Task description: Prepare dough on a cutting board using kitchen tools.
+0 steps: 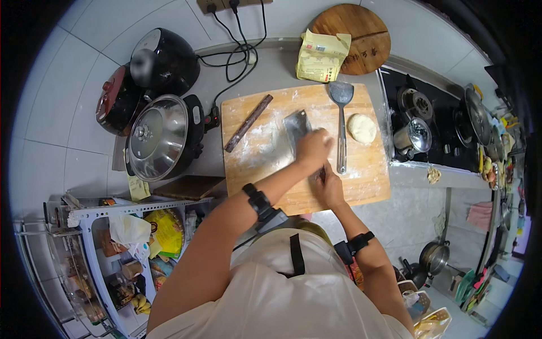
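A cleaver with a floury rectangular blade (295,127) lies over the wooden board (372,184), its blade towards the far side. At its near end, my right hand (330,188) is closed around the dark handle. My left hand (314,147) is slightly blurred at the blade's near right part; its fingers are curled, and what they hold is hidden. To the right rests a turner (341,127) with a grey head and metal handle. Beyond it sits a flattened round of pale dough (362,129). A dark wooden rolling pin (249,123) lies at the board's left. Flour dusts the wood.
A lidded electric wok (159,137) stands left of the board, with a black appliance (175,63) behind. Black cords (237,55) trail over the counter. A yellow paper packet (324,57) leans against a round wooden board (368,38). The gas hob (444,110) holds a metal pot (414,136).
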